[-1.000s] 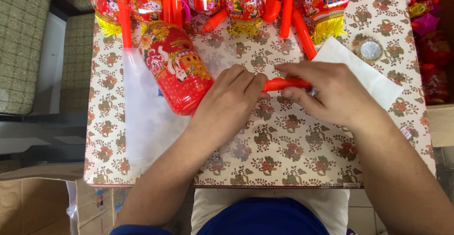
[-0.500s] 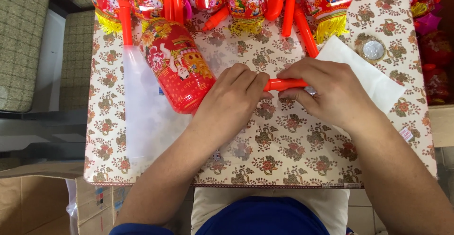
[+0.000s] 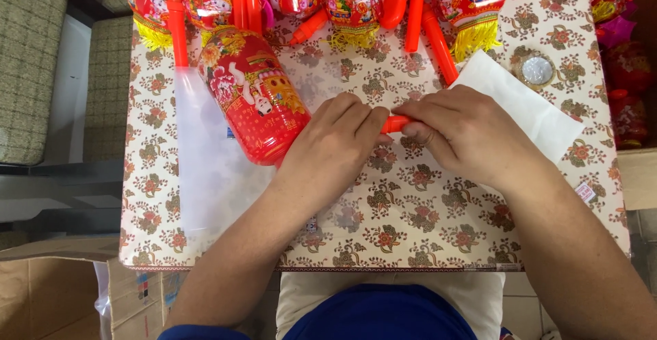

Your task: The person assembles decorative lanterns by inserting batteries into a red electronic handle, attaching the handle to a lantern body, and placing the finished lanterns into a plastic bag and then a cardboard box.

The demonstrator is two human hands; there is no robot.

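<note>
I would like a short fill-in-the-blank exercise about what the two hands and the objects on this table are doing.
1. The left hand and the right hand both grip an orange ____.
2. The red lantern lies on its ____ on the table.
3. Under the right hand lies a sheet of ____ paper.

Missing words: stick; side; white

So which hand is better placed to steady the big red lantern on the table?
Probably the left hand. It lies right beside the red lantern and grips the near end of the orange stick. The right hand holds the stick's far end, away from the lantern.
</note>
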